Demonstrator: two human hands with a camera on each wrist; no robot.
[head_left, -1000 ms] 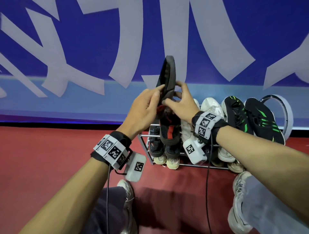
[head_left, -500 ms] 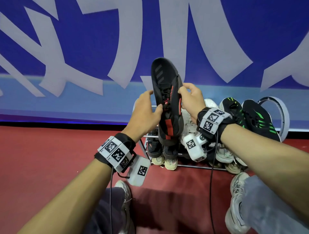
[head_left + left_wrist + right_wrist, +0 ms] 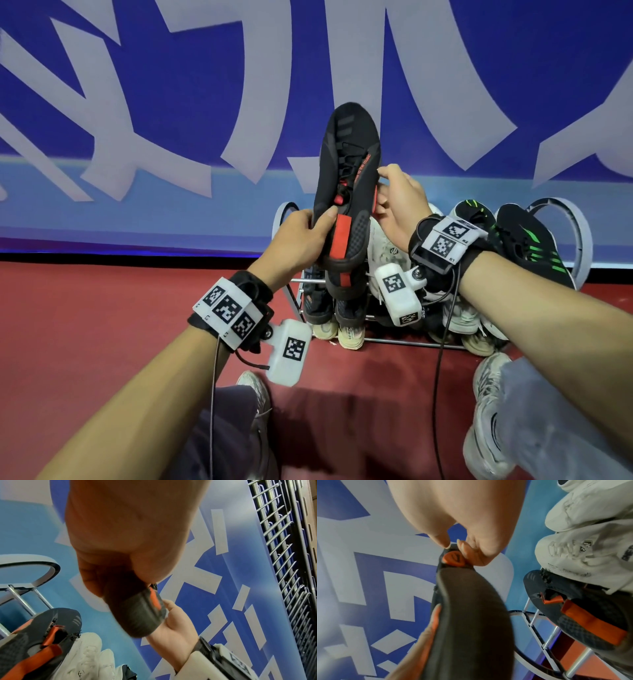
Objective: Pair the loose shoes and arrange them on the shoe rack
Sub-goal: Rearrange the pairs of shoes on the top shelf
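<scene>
Blue-and-white wall lettering is seen behind a shoe rack [image 3: 411,341] on red floor. Above the rack's left end, a black shoe [image 3: 349,178] is held toe-up, gripped by the left hand [image 3: 301,236] and pinched by the right hand [image 3: 400,202].

Black-and-red shoe [image 3: 349,192] turns in grip: one second ago sole edge faces camera, half second ago upper partly shows, now laced upper and red heel strap face camera squarely, toe up. Shoe rides slightly lower over rack's left end. Left hand [image 3: 301,236] shifts from covering midfoot to gripping heel end, thumb across collar beside strap. Right hand [image 3: 399,202] slides from front of shoe to its right edge, fingertips [image 3: 385,173] pinching the side.
</scene>
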